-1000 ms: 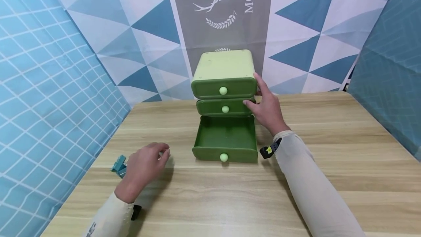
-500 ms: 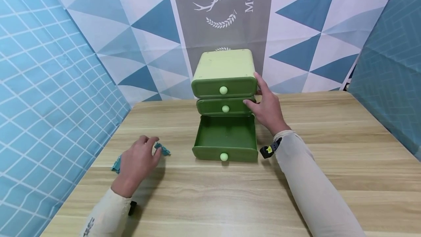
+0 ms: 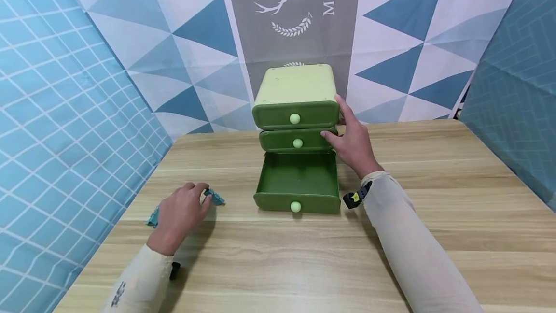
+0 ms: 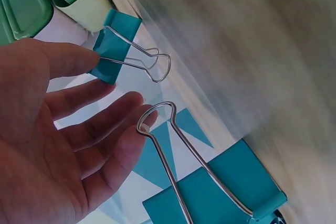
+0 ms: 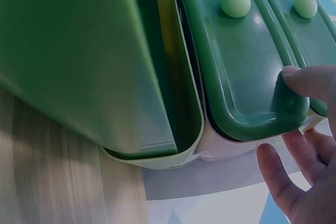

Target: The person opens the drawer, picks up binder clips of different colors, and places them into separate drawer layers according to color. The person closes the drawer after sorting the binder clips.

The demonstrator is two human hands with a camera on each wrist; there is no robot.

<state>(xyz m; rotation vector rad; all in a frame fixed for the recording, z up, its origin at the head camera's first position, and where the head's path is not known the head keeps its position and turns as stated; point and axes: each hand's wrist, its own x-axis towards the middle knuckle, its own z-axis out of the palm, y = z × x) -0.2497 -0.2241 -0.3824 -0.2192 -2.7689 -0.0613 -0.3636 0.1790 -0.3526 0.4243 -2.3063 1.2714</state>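
Observation:
My left hand (image 3: 181,214) is low over the table's left side. Its thumb and index finger pinch a teal binder clip (image 4: 116,45) by one end, its wire handles pointing away from the fingers. A second, bigger-looking binder clip (image 4: 220,182) lies by the other fingers; in the head view the hand partly covers it. My right hand (image 3: 357,146) holds the right side of a green drawer cabinet (image 3: 297,86), thumb on the middle drawer (image 5: 247,61) front and fingers along the side. The bottom drawer (image 3: 299,177) is pulled out and its visible inside is bare.
The cabinet stands at the back middle of a wooden table (image 3: 412,255). A patterned cloth (image 3: 191,62) hangs behind it. Blue sheets (image 3: 52,124) rise along the left and right sides. Each drawer has a pale round knob (image 3: 296,206).
My left hand has shifted a little left and back, and the clip at its fingertips has come into sight. The right hand, the cabinet and its drawers stay in place.

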